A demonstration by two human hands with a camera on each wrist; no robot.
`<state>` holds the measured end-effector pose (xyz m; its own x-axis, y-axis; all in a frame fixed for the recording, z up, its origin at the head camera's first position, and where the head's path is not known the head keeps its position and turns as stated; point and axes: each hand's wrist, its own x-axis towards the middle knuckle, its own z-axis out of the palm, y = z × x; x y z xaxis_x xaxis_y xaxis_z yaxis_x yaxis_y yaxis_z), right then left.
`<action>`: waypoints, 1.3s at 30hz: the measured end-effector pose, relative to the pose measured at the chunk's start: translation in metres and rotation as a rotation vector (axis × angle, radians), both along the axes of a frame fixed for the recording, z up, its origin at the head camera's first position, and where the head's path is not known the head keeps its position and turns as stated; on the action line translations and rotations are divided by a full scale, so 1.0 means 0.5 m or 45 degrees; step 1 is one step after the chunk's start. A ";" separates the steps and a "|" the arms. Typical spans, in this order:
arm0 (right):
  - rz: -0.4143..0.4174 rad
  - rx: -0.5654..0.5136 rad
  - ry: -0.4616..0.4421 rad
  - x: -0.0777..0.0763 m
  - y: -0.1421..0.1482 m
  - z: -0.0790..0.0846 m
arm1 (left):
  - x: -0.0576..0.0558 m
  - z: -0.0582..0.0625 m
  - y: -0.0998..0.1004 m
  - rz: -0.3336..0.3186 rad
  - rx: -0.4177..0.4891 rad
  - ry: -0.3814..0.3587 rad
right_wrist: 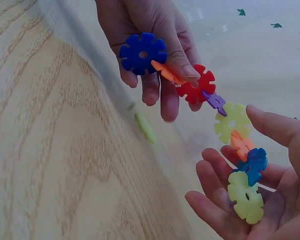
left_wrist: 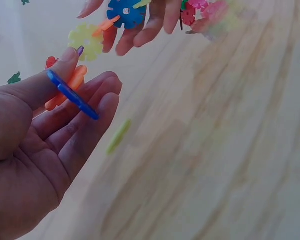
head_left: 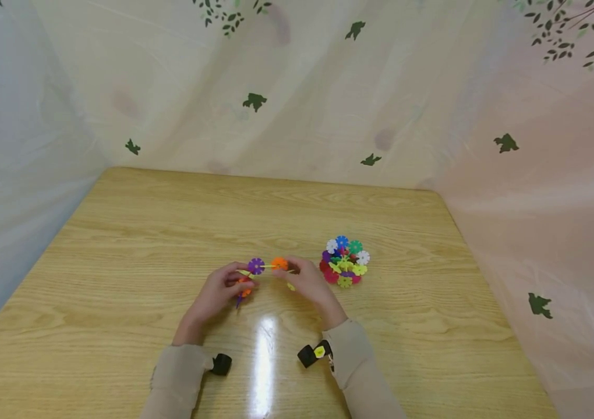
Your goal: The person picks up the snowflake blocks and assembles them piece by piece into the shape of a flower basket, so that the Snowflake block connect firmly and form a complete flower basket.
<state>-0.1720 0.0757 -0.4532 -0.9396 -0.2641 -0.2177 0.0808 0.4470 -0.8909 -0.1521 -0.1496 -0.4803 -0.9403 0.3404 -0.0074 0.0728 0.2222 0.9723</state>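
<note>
A chain of notched plastic flower discs, with a purple disc (head_left: 256,266) and an orange disc (head_left: 279,264) between the hands, spans from one hand to the other. My left hand (head_left: 216,293) pinches it by the red disc (right_wrist: 196,84) and an orange one, while a dark blue disc (right_wrist: 143,54) hangs at that end. My right hand (head_left: 307,284) holds the other end, its thumb at a pale yellow disc (right_wrist: 232,122). A blue disc (right_wrist: 252,166) and a yellow end disc (right_wrist: 245,197) lie along its curled fingers.
To the right of the hands, a colourful heap of flower discs (head_left: 345,265) sits on the wooden table (head_left: 171,221). A loose yellow-green disc (right_wrist: 145,128) lies beneath the hands. A pale curtain (head_left: 307,70) with leaf prints hangs behind the table.
</note>
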 end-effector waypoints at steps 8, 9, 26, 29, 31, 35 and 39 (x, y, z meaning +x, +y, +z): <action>-0.002 -0.014 0.031 -0.003 -0.013 0.010 | 0.001 -0.004 0.007 -0.058 -0.001 0.039; 0.010 -0.003 0.048 -0.003 -0.014 0.011 | 0.002 -0.004 0.008 -0.054 -0.010 0.045; 0.082 0.097 0.182 0.000 -0.032 0.007 | 0.004 -0.002 0.011 0.004 -0.086 0.009; 0.070 0.107 0.197 0.000 -0.033 0.005 | 0.003 -0.003 0.010 0.042 -0.110 -0.030; 0.061 0.106 0.198 0.001 -0.033 0.004 | 0.003 -0.004 0.008 0.054 -0.113 -0.040; 0.038 0.086 0.187 0.002 -0.031 0.001 | 0.004 -0.004 0.008 0.061 -0.101 -0.030; 0.007 0.086 0.174 0.002 -0.030 -0.002 | 0.004 -0.004 0.008 0.031 -0.070 -0.037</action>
<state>-0.1709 0.0609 -0.4542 -0.9602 -0.2587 -0.1056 -0.0416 0.5061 -0.8615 -0.1499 -0.1457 -0.4823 -0.9473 0.3160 -0.0527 0.0390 0.2769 0.9601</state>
